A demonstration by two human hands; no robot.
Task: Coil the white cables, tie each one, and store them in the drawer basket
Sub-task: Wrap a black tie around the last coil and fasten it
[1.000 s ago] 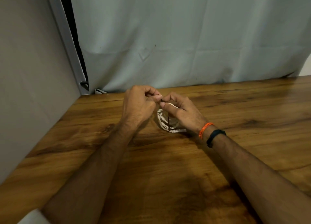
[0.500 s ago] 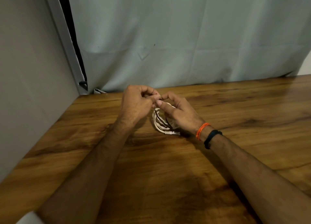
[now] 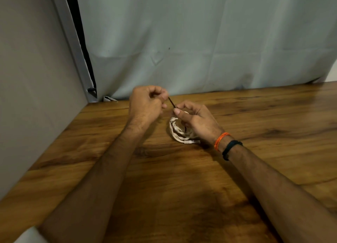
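Observation:
A coiled white cable (image 3: 177, 132) lies on the wooden table (image 3: 182, 188), partly under my right hand (image 3: 197, 119); one plug end pokes out toward me. A thin dark tie (image 3: 171, 102) stretches taut between both hands above the coil. My left hand (image 3: 145, 106) pinches the tie's upper end with closed fingers. My right hand pinches the lower end between thumb and forefinger while resting on the coil. A dark strand also runs around the coil. No drawer basket is in view.
A pale curtain (image 3: 200, 42) hangs along the table's far edge. A grey wall panel (image 3: 27, 96) borders the table on the left. Orange and black bands circle my right wrist (image 3: 226, 144).
My hands have drawn apart, the left rising away, and the dark tie is now stretched visibly between them. The coil shows more beneath my right hand.

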